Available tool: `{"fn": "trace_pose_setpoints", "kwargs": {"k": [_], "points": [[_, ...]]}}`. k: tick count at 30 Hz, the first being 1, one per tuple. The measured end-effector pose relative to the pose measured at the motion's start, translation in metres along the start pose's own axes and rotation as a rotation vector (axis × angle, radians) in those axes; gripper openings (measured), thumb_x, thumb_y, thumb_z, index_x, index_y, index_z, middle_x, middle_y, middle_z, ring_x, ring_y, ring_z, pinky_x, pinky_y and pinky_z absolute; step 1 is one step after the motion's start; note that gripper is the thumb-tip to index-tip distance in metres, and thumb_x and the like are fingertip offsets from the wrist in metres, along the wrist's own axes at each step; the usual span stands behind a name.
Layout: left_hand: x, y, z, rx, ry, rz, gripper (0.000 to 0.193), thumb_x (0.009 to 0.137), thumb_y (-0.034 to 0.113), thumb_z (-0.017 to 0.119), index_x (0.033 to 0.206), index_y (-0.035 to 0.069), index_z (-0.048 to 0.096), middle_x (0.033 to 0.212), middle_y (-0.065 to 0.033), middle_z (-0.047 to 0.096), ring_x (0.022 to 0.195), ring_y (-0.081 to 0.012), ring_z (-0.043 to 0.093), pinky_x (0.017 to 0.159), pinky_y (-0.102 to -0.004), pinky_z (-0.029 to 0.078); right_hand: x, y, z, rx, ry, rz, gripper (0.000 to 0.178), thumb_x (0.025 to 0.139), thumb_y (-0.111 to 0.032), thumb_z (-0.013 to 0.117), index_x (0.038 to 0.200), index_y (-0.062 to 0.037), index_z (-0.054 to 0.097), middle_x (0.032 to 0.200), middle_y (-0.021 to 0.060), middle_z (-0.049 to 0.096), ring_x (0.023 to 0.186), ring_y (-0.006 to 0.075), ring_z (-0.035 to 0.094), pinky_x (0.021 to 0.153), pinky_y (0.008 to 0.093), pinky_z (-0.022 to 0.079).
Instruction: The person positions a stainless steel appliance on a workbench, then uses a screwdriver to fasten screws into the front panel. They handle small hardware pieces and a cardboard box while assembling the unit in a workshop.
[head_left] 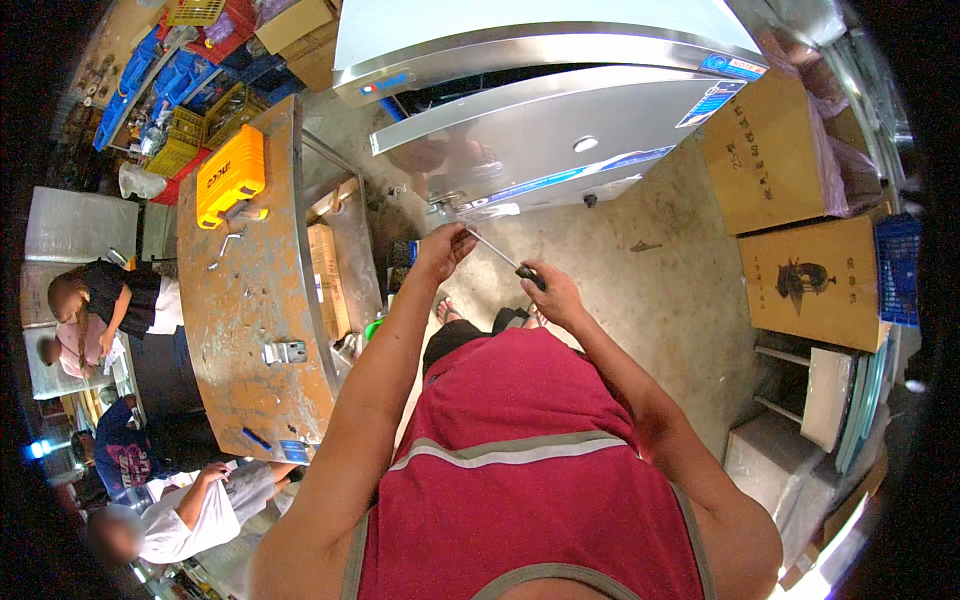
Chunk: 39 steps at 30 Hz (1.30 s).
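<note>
My right hand (556, 292) is closed round the black handle of a screwdriver (494, 245). Its thin metal shaft slants up and left to the fingers of my left hand (446, 252). Those fingers are pinched at the tip end; whatever small thing they hold there is too small to make out. Just beyond both hands stands a stainless steel appliance (560, 50). Its front panel (520, 130) is tilted outward, leaving a dark gap along the top. A small metal fitting (442, 205) shows at the panel's lower left corner, close above my left hand.
On my left is a worn brown workbench (240, 310) with a yellow tool case (232, 177) and a small metal part (285, 352). Several people are beyond it. Cardboard boxes (800, 290) and a blue crate (897, 270) stand at right. Plastic bins (175, 140) fill the far left.
</note>
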<state>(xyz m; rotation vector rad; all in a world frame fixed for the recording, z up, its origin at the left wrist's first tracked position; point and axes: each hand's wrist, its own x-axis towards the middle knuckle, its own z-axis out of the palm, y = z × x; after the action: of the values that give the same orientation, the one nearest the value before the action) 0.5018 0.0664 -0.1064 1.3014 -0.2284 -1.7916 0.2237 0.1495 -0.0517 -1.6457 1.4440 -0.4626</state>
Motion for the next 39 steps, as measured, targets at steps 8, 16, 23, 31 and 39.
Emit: {"fn": "trace_pose_setpoints", "kwargs": {"k": [8, 16, 23, 31, 39], "points": [[-0.009, 0.004, 0.002, 0.078, 0.031, 0.063, 0.022, 0.101, 0.018, 0.06, 0.11, -0.002, 0.067, 0.102, -0.0131, 0.074, 0.083, -0.0201, 0.073, 0.075, -0.0287, 0.064, -0.001, -0.006, 0.003, 0.028, -0.026, 0.026, 0.039, 0.097, -0.035, 0.064, 0.132, -0.0187, 0.063, 0.119, 0.0144, 0.071, 0.108, 0.0368, 0.067, 0.094, 0.0464, 0.052], [0.001, 0.011, -0.004, 0.177, 0.06, 0.025, 0.022, 0.101, 0.02, 0.061, 0.108, -0.001, 0.068, 0.098, -0.0117, 0.074, 0.081, -0.0181, 0.072, 0.074, -0.0282, 0.064, 0.003, -0.013, 0.018, 0.098, -0.019, 0.105, 0.04, 0.095, -0.034, 0.064, 0.129, -0.0135, 0.06, 0.107, 0.0199, 0.072, 0.1, 0.0379, 0.069, 0.086, 0.0484, 0.053], [0.012, 0.008, 0.013, 0.187, 0.121, 0.066, 0.023, 0.1, 0.023, 0.065, 0.105, 0.001, 0.068, 0.094, -0.0081, 0.074, 0.077, -0.0156, 0.07, 0.063, -0.0259, 0.058, 0.005, -0.009, 0.046, 0.195, 0.05, 0.16, 0.04, 0.094, -0.029, 0.066, 0.128, -0.0085, 0.057, 0.104, 0.0234, 0.07, 0.096, 0.0379, 0.069, 0.085, 0.0453, 0.053], [0.023, 0.011, 0.036, 0.475, 0.308, 0.192, 0.022, 0.097, 0.018, 0.067, 0.112, 0.003, 0.07, 0.089, -0.0037, 0.073, 0.067, -0.0132, 0.069, 0.055, -0.0262, 0.052, 0.02, -0.034, 0.064, 0.229, 0.064, 0.283, 0.043, 0.099, -0.036, 0.061, 0.136, -0.0139, 0.058, 0.103, 0.0248, 0.071, 0.096, 0.0398, 0.069, 0.085, 0.0475, 0.051], [0.02, 0.022, 0.046, 0.592, 0.323, 0.244, 0.027, 0.094, 0.014, 0.063, 0.114, -0.002, 0.072, 0.087, -0.009, 0.074, 0.065, -0.0171, 0.072, 0.051, -0.0266, 0.052, 0.031, -0.045, 0.067, 0.29, 0.094, 0.325, 0.042, 0.1, -0.037, 0.06, 0.134, -0.0138, 0.06, 0.099, 0.0228, 0.072, 0.093, 0.0363, 0.07, 0.083, 0.0428, 0.052]]}}
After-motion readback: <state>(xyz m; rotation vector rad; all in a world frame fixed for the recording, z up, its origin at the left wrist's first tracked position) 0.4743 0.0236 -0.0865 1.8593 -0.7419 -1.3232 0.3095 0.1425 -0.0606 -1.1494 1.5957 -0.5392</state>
